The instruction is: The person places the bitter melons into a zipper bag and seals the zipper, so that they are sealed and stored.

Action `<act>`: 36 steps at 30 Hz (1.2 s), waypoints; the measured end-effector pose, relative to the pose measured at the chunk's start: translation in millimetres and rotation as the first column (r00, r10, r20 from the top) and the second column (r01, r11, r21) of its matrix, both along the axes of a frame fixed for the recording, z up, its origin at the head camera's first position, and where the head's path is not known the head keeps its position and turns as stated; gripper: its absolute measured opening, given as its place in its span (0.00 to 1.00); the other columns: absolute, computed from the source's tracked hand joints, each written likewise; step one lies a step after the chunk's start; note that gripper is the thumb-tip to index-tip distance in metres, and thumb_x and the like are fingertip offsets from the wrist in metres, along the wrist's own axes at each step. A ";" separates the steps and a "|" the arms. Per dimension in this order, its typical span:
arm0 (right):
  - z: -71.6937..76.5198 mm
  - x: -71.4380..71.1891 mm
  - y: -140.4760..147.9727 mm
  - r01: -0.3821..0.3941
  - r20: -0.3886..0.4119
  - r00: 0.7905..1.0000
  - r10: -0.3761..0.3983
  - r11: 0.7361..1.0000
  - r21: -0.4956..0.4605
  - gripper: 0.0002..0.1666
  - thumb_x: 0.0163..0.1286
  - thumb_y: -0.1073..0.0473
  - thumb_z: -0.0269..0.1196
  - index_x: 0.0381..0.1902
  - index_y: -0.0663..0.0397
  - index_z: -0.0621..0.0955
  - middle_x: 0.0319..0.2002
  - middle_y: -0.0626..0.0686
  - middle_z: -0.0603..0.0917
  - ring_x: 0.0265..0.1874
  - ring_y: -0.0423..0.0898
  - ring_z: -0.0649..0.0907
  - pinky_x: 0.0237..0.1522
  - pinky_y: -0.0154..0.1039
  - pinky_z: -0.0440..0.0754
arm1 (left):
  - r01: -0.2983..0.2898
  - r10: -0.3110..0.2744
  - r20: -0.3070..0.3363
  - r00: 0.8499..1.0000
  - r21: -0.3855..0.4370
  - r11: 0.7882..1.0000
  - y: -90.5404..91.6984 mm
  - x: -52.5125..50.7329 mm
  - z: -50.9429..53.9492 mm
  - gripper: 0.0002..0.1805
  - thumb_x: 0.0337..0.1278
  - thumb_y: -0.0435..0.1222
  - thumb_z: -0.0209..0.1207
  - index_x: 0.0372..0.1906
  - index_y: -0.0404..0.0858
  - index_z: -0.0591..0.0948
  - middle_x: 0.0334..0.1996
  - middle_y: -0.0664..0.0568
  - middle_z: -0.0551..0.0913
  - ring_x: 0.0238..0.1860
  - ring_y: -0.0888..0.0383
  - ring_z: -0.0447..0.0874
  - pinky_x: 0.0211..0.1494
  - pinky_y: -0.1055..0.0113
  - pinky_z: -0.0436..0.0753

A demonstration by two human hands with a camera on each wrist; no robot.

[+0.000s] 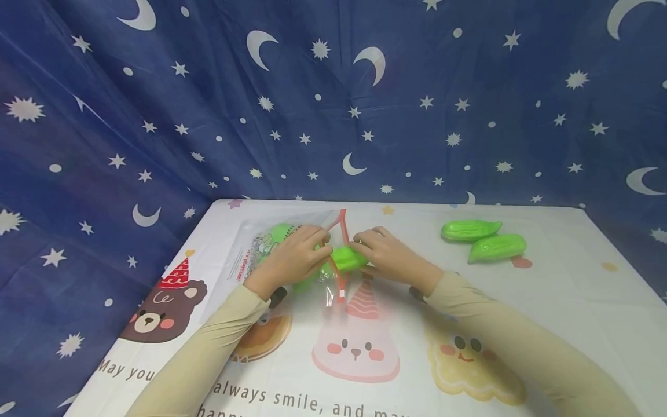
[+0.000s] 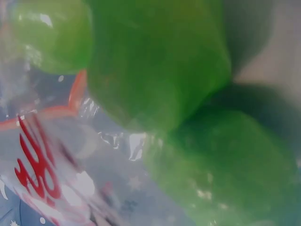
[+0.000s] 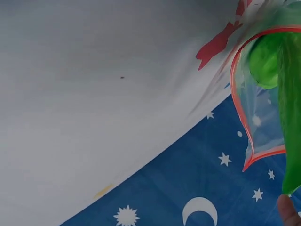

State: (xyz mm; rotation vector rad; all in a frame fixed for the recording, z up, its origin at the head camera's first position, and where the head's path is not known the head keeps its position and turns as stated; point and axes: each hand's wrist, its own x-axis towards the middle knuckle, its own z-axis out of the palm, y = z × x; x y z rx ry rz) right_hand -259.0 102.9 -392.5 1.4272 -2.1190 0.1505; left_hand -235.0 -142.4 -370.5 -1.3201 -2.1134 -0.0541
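Observation:
A clear plastic zip bag [image 1: 245,240] with an orange rim lies sideways, its mouth facing right. My left hand [image 1: 292,253] grips the bag near its mouth, thumb and fingers at the rim. At that mouth, my right hand [image 1: 395,256] holds a stubby green cucumber-like vegetable [image 1: 348,259], its left end inside the orange rim. Other green vegetables [image 1: 281,231] sit inside the bag, blurred through the plastic in the left wrist view [image 2: 225,169]. In the right wrist view, a fingertip [image 3: 288,209] touches the tapered end of the held vegetable [image 3: 291,113].
Two more green vegetables, one [image 1: 471,230] behind the other [image 1: 497,248], lie at the right back of the table. A white cloth [image 1: 568,324] printed with cartoon figures and words covers the table. Behind and to the left hangs a blue curtain [image 1: 333,133] with moons and stars.

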 end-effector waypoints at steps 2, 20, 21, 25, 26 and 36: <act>-0.4 -1.8 -2.7 0.022 0.019 1.000 -0.022 1.000 0.004 0.33 0.42 0.56 0.76 0.48 0.59 0.79 0.41 0.53 0.79 0.41 0.49 0.80 0.48 0.44 0.75 | -0.002 0.002 0.003 1.000 0.000 1.000 -0.1 0.3 0.1 0.05 0.53 0.36 0.60 0.31 0.39 0.76 0.37 0.48 0.77 0.44 0.51 0.76 0.52 0.60 0.76; -7.2 -13.9 0.0 0.108 0.044 0.992 -0.116 0.982 0.158 0.35 0.46 0.44 0.74 0.54 0.41 0.80 0.37 0.49 0.81 0.35 0.46 0.79 0.38 0.42 0.73 | -0.002 0.003 -0.016 1.000 0.020 1.000 -2.1 -1.1 0.3 0.04 0.51 0.34 0.60 0.30 0.39 0.76 0.35 0.48 0.77 0.42 0.51 0.75 0.50 0.60 0.76; -7.2 -14.6 -0.2 0.102 0.041 0.993 -0.110 0.982 0.162 0.35 0.45 0.44 0.74 0.54 0.41 0.79 0.36 0.48 0.81 0.34 0.46 0.79 0.37 0.41 0.73 | -0.004 0.004 -0.016 1.000 0.020 1.000 -2.1 -1.0 0.3 0.05 0.50 0.34 0.61 0.30 0.39 0.76 0.35 0.48 0.77 0.42 0.51 0.75 0.49 0.60 0.76; -6.7 -15.3 -1.3 0.064 0.049 0.996 -0.073 0.982 0.179 0.34 0.47 0.46 0.73 0.54 0.42 0.79 0.36 0.48 0.82 0.35 0.46 0.79 0.39 0.41 0.73 | 0.000 0.001 -0.024 1.000 0.027 1.000 -1.6 -1.0 0.0 0.06 0.48 0.34 0.63 0.30 0.39 0.76 0.35 0.49 0.76 0.41 0.51 0.75 0.48 0.60 0.76; -6.7 -15.3 -1.6 0.054 0.052 0.997 -0.064 0.981 0.186 0.35 0.47 0.47 0.74 0.55 0.42 0.78 0.36 0.48 0.82 0.35 0.46 0.79 0.39 0.40 0.73 | -0.002 0.003 -0.025 1.000 0.026 1.000 -1.7 -1.0 -0.1 0.06 0.48 0.34 0.62 0.30 0.39 0.76 0.35 0.49 0.76 0.41 0.51 0.75 0.49 0.60 0.76; -4.5 -13.3 -4.7 0.028 0.065 0.997 -0.044 0.973 0.230 0.44 0.38 0.57 0.77 0.58 0.49 0.75 0.39 0.48 0.82 0.38 0.45 0.80 0.42 0.40 0.74 | -0.029 0.029 -0.011 1.000 0.012 1.000 -3.2 0.2 -0.9 0.05 0.51 0.35 0.61 0.31 0.39 0.76 0.36 0.49 0.76 0.42 0.51 0.75 0.50 0.60 0.76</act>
